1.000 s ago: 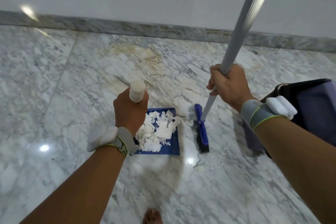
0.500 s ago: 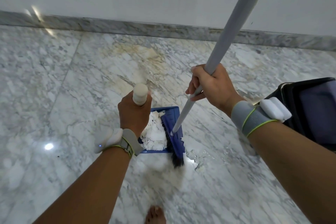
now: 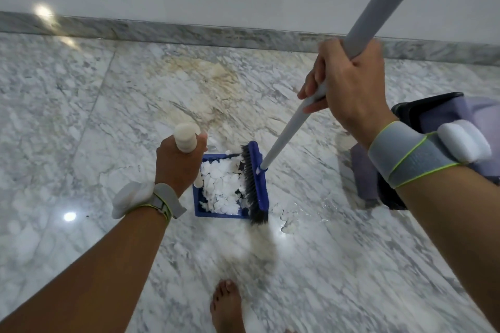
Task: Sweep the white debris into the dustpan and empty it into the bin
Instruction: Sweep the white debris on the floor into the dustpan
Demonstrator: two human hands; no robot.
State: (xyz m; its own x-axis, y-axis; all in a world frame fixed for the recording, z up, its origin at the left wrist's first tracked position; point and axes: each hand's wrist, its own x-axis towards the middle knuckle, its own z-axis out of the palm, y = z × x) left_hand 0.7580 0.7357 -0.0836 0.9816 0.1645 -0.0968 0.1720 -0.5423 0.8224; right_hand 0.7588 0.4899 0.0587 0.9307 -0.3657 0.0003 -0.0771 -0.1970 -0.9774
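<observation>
Resting in the dustpan on the floor: white debris, light, crumbly, likely to spill if tilted. Left hand fingers clamp the dustpan handle, the proper hold; right hand fingers grip the broom pole. Bin at right.

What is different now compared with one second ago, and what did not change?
The broom head moved left, from the floor beside the dustpan onto its open edge, pushing the white debris further in. Nothing was taken or released: the left hand still grips the dustpan handle, the right hand the broom stick. The dustpan and bin stayed put.
</observation>
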